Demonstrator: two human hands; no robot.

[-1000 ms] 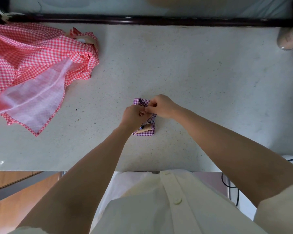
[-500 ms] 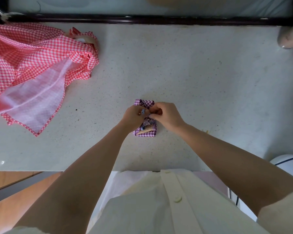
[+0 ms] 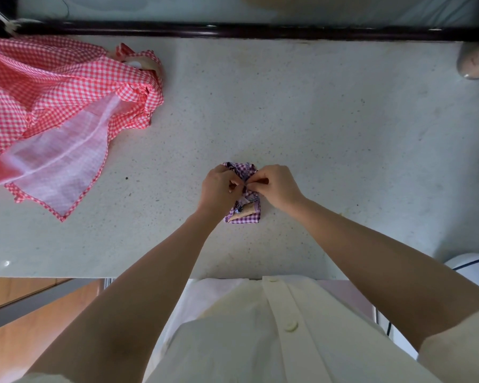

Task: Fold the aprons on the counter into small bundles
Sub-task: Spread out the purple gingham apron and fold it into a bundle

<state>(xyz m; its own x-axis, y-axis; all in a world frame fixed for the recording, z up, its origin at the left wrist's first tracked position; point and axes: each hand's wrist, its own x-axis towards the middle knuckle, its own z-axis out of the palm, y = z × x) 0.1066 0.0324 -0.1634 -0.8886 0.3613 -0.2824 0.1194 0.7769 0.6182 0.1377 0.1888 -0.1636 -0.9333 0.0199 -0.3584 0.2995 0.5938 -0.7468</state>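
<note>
left hand (image 3: 217, 189), right hand (image 3: 278, 186): pinching purple apron bundle (image 3: 245, 215), centre frame | soft, light, likely springy | hold its middle

Loose cream shirt (image 3: 233, 341), raised placket (image 3: 281, 305) down the front, two round buttons (image 3: 290, 325) in the same cream (one higher, one lower), short sleeves (image 3: 459, 352), wide at the cuff, forearms (image 3: 161, 272) bare, left hand (image 3: 219, 186) and right hand (image 3: 280, 186) bare as well

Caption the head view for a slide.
Left hand and right hand pinch a purple checked bundle on the counter; red checked apron lies unfolded.
</note>
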